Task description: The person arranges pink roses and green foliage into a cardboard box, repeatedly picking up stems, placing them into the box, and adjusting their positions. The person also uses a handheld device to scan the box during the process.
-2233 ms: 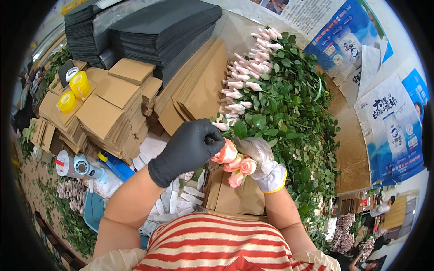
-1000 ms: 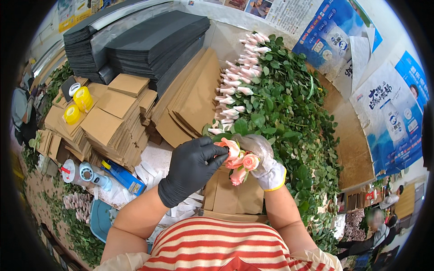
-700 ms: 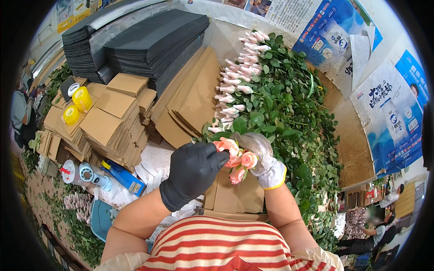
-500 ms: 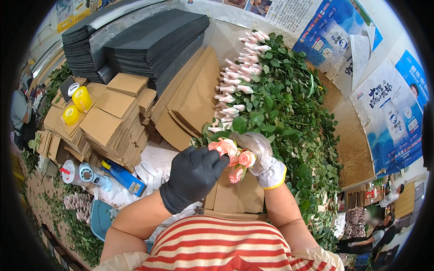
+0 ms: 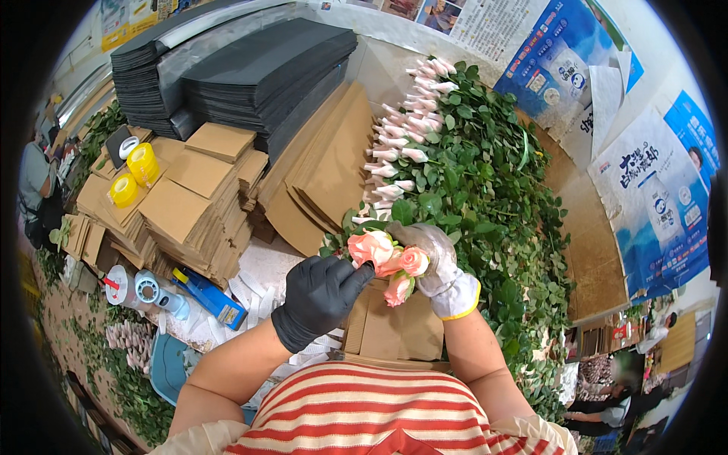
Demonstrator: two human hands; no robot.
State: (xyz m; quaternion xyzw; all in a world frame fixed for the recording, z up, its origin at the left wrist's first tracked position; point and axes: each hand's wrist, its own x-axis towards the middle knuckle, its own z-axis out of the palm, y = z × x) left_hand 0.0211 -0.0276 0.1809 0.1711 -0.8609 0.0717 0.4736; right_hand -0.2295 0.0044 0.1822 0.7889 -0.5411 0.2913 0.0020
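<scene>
Pink roses (image 5: 387,262) gathered in a gloved grip above the bench (image 5: 265,258)

At the far left a co-worker (image 5: 34,182) in a grey top stood away from the bench, and loose greenery (image 5: 136,390) was strewn over the floor. Rolls of yellow tape (image 5: 142,164) sat on stacks of brown cardboard pieces (image 5: 178,201) along the bench's left side. Nearer me, a pale blue plastic device (image 5: 163,294) stood by the left edge, with a teal tub (image 5: 161,368) just off it. A blue box (image 5: 216,302) lay to the right of the device, then scattered white strips (image 5: 250,292). Toward the far edge rose a thick stack of black sheets (image 5: 265,80).

The left hand (image 5: 318,297), in a black glove, had its fingers curled, a fingertip against the largest bloom; I couldn't tell whether it pinched a petal. The roses were between the two hands, in front of a red-and-cream striped top (image 5: 356,406) and over flat cardboard (image 5: 394,330) at the bench's near edge. Beyond them ran a row of pale wrapped buds (image 5: 406,129). The right hand (image 5: 436,265), in a grey-and-white glove, grasped the roses just behind their heads. Leafy stems (image 5: 500,197) covered the bench's right side, up to a brown board (image 5: 591,243), with blue-and-white posters (image 5: 656,212) on the wall beyond.
</scene>
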